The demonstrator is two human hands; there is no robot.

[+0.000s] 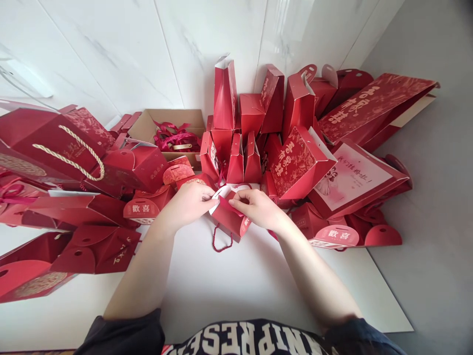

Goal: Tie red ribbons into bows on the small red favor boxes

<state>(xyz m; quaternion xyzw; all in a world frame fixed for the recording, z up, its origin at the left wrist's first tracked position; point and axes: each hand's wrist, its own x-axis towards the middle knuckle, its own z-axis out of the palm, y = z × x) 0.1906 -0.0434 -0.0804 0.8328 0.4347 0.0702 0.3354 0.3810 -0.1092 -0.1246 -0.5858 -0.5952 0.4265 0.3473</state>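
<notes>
A small red gift box (228,220) with white inner faces lies on the white table in front of me, a dark red cord loop (222,245) hanging from its near side. My left hand (195,203) pinches the box's white edge at the far left. Thumb and forefinger of my right hand (254,204) are closed on a bright red ribbon (229,205) over the top of the box. The fingertips of both hands are close together, partly hiding the ribbon's far end.
Behind the hands, a brown carton (148,125) contains tangled red ribbons (173,135). Red gift bags (224,93) stand stacked against the marble-patterned wall. More red boxes crowd the left, including a bag with a cream rope handle (84,153). A large red bag (380,108) leans right.
</notes>
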